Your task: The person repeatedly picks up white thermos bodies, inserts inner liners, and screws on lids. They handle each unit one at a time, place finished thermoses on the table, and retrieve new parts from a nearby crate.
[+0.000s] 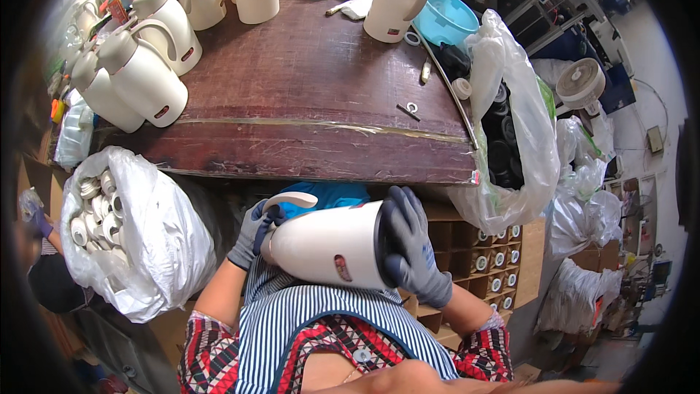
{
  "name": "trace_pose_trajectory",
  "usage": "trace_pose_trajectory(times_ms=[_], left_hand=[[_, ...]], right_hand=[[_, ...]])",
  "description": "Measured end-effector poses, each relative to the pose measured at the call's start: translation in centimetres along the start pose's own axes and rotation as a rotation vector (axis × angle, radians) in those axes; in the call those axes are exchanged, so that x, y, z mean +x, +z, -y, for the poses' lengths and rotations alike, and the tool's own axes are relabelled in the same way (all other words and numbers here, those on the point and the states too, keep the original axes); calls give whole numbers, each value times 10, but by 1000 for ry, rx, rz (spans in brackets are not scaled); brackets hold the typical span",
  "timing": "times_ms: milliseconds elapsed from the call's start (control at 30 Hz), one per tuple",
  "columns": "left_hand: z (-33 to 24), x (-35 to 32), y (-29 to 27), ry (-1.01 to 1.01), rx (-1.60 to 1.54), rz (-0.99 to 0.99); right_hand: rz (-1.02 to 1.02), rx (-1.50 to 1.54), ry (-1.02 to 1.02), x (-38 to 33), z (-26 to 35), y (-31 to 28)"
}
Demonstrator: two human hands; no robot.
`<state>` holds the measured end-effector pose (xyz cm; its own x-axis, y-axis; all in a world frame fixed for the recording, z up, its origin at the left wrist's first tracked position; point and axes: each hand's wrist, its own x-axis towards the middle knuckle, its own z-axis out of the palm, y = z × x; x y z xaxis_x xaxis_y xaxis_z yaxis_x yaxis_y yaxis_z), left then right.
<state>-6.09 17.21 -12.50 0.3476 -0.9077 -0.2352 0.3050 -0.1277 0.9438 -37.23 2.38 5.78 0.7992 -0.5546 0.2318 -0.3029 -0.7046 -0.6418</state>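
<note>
A cream thermos jug (328,244) lies on its side across my lap, with its grey-beige handle (293,198) to the left and its black base (382,241) to the right. My left hand (255,232), in a grey and dark glove, is closed round the neck end beside the handle. At the other end my right hand (415,244), gloved the same way, grips the black base, its palm against the bottom and its fingers over the rim. The jug's mouth is hidden behind the left hand.
A dark red wooden table (306,87) spans the front, with several cream jugs (146,76) at its left and a light-blue basin (446,18) at far right. Bags of white rings (98,211) and black caps (503,135) flank it. A divided carton (477,263) stands right.
</note>
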Motion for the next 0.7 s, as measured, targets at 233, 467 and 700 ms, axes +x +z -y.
trace_pose_trajectory(times_ms=[233, 467, 700], left_hand=[[30, -5, 6, 24, 91, -87], [8, -7, 6, -51, 236, -51], [24, 14, -16, -123, -181, 53]], right_hand=[[154, 110, -478, 11, -10, 14], [-35, 363, 109, 5, -46, 44], [-1, 437, 233, 104, -86, -2]])
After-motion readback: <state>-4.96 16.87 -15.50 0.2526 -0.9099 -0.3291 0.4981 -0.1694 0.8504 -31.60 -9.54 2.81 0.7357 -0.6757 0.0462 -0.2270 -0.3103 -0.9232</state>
